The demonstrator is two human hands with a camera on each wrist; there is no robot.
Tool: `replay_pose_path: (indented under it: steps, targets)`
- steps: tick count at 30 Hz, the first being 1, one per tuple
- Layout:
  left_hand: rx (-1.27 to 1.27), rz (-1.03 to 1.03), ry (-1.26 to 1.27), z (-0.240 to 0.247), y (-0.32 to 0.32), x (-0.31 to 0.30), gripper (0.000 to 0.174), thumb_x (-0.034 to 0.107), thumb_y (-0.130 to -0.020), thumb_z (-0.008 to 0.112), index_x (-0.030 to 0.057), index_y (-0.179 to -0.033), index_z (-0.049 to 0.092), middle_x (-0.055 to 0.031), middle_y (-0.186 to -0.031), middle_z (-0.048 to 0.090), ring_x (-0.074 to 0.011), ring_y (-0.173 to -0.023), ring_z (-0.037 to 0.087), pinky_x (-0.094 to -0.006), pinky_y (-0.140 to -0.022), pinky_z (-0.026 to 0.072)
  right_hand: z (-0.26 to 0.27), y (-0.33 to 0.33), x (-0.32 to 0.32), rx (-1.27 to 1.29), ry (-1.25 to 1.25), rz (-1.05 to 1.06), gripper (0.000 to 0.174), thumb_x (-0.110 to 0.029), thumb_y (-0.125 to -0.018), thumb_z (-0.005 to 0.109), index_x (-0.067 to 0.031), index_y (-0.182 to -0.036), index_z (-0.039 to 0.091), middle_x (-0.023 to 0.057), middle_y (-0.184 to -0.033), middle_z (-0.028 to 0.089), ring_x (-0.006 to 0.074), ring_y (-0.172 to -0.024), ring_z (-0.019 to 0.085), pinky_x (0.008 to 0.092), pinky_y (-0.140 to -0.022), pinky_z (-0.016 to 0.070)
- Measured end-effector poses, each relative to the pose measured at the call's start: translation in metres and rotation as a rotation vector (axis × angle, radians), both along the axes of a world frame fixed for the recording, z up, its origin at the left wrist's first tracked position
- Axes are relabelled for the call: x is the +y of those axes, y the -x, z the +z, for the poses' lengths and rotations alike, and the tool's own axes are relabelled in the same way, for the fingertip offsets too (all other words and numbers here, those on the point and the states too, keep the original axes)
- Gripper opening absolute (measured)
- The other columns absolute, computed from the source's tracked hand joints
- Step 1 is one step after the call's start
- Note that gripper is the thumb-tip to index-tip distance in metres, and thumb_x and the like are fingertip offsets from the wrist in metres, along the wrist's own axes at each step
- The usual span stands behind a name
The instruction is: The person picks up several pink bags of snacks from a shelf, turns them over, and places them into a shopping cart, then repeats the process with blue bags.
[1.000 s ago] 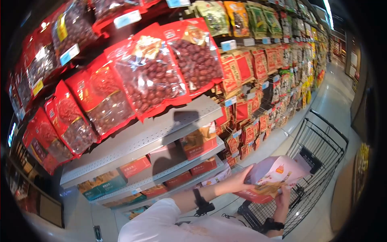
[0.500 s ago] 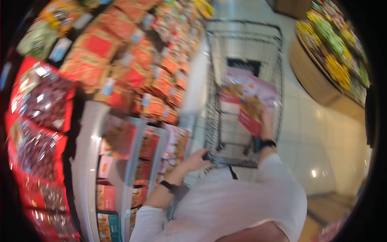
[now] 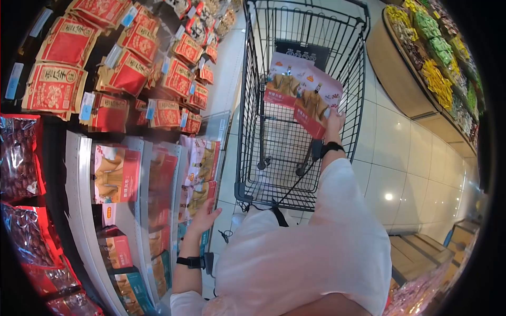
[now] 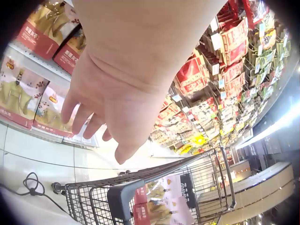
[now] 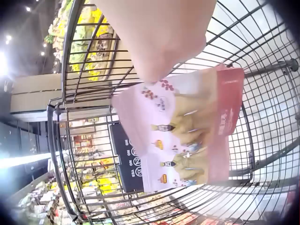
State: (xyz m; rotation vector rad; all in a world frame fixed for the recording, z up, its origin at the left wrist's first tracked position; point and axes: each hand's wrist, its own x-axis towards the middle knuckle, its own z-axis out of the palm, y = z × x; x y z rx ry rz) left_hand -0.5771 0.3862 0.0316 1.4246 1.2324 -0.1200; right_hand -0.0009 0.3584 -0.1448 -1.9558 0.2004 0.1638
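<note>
My right hand (image 3: 334,124) pinches the side edge of a pink-and-red food bag (image 3: 318,102) inside the black wire shopping cart (image 3: 240,158). In the right wrist view, my thumb side overlaps the edge of that bag (image 5: 192,98), and most of the fingers are hidden. A second, matching bag (image 3: 282,79) lies beside it, partly covered by the first. Near the lower shelves hangs my left hand (image 3: 203,218), fingers loosely spread and holding nothing. The left wrist view shows that hand (image 4: 117,108) above the cart's handle end, with shelved pink bags (image 4: 21,89) beyond its fingertips.
Grey shelves (image 3: 79,174) with boxes and bags run along the left. Red packets (image 3: 55,89) hang above them, and red bags of dates (image 3: 21,158) sit at far left. A rounded produce stand (image 3: 390,68) curves along the right. A black sign (image 3: 303,50) hangs inside the cart.
The bag, first held in both hands beside the shelves, is now down in the cart in my right hand. My left hand let go, came near the cart handle, then moved back toward the shelves.
</note>
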Motion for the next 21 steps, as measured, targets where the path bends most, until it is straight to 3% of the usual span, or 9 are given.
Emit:
replay_pose_path:
  steps: [4, 5, 8, 11, 13, 18, 19, 20, 21]
  targets:
    - [-0.015, 0.111, 0.0, 0.005, 0.008, -0.005, 0.055, 0.025, -0.085, 0.061, -0.0032, -0.128, 0.04, -0.02, -0.123, 0.051, -0.0268, -0.113, 0.051, -0.0355, -0.095, 0.0394, -0.013, 0.0, 0.012, -0.117, 0.269, 0.059, 0.069, -0.029, -0.074, 0.067, 0.0075, -0.126, 0.04, 0.0222, -0.107, 0.057, 0.0275, -0.098, 0.057, 0.0327, -0.079, 0.0481]
    - [-0.019, 0.119, -0.002, 0.004, 0.013, -0.004, 0.055, 0.025, -0.085, 0.061, -0.0032, -0.128, 0.04, -0.02, -0.123, 0.051, -0.0268, -0.113, 0.051, -0.0355, -0.095, 0.0394, 0.032, 0.022, 0.015, 0.115, -0.035, 0.173, 0.056, -0.027, -0.076, 0.064, 0.0053, -0.119, 0.048, 0.0161, -0.089, 0.061, 0.0224, -0.076, 0.061, 0.0294, -0.064, 0.0496]
    - [0.069, 0.142, -0.011, 0.006, 0.03, -0.004, 0.052, 0.023, -0.086, 0.06, -0.0016, -0.128, 0.04, -0.0172, -0.12, 0.053, -0.0242, -0.108, 0.053, -0.0337, -0.094, 0.0397, -0.065, 0.02, 0.012, 0.193, -0.232, 0.408, 0.05, -0.032, -0.08, 0.061, 0.0043, -0.112, 0.051, 0.0129, -0.085, 0.061, 0.0226, -0.073, 0.06, 0.0322, -0.067, 0.0487]
    - [0.063, 0.357, 0.069, 0.021, 0.05, -0.009, 0.05, 0.029, -0.086, 0.06, 0.0067, -0.127, 0.044, -0.0107, -0.113, 0.056, -0.0194, -0.101, 0.055, -0.0319, -0.084, 0.0439, -0.051, 0.071, -0.005, 0.392, -0.177, 0.322, 0.031, -0.031, -0.082, 0.058, -0.003, -0.094, 0.055, 0.0046, -0.067, 0.055, 0.0151, -0.055, 0.053, 0.0279, -0.052, 0.0435]
    - [0.051, 0.464, 0.079, 0.008, 0.083, -0.007, 0.05, 0.033, -0.086, 0.059, 0.008, -0.127, 0.045, -0.0085, -0.111, 0.057, -0.0172, -0.099, 0.055, -0.0308, -0.08, 0.0439, -0.048, 0.086, -0.015, 0.598, -0.313, 0.464, 0.02, -0.029, -0.084, 0.056, -0.0094, -0.085, 0.053, 0.0024, -0.065, 0.051, 0.0126, -0.053, 0.048, 0.0261, -0.047, 0.0391]
    - [0.031, 0.872, 0.025, 0.038, 0.159, -0.036, 0.052, 0.047, -0.085, 0.055, 0.0102, -0.123, 0.049, -0.0046, -0.107, 0.057, -0.0159, -0.092, 0.055, -0.0326, -0.076, 0.046, -0.035, 0.106, -0.017, 0.892, -0.524, 0.68, 0.015, -0.021, -0.091, 0.048, -0.008, -0.096, 0.054, 0.0012, -0.074, 0.052, 0.011, -0.069, 0.054, 0.0244, -0.056, 0.0459]
    - [0.037, 0.911, -0.013, 0.024, 0.189, -0.048, 0.053, 0.048, -0.083, 0.056, 0.0112, -0.12, 0.051, -0.0045, -0.106, 0.057, -0.0172, -0.09, 0.055, -0.0351, -0.076, 0.047, -0.032, 0.117, 0.003, 0.925, -0.421, 0.501, 0.016, -0.021, -0.091, 0.046, -0.0081, -0.099, 0.052, 0.0022, -0.075, 0.051, 0.0105, -0.068, 0.054, 0.0177, -0.055, 0.0442]
    - [0.131, 0.983, -0.036, 0.03, 0.202, -0.054, 0.049, 0.047, -0.082, 0.058, 0.0117, -0.116, 0.053, -0.0056, -0.105, 0.057, -0.0178, -0.09, 0.055, -0.0368, -0.075, 0.0471, -0.064, 0.093, 0.005, 1.073, -0.532, 0.831, 0.018, -0.023, -0.091, 0.045, -0.0082, -0.1, 0.05, 0.003, -0.084, 0.055, 0.0129, -0.075, 0.056, 0.0197, -0.061, 0.0466]
    - [0.201, 1.056, -0.059, 0.025, 0.226, -0.059, 0.047, 0.045, -0.081, 0.059, 0.0116, -0.114, 0.054, -0.0061, -0.1, 0.058, -0.0178, -0.084, 0.056, -0.0358, -0.071, 0.0478, -0.036, 0.11, 0.014, 1.029, -0.437, 0.697, 0.016, -0.023, -0.09, 0.045, -0.01, -0.099, 0.05, 0.0024, -0.093, 0.057, 0.0154, -0.086, 0.056, 0.0245, -0.066, 0.0475]
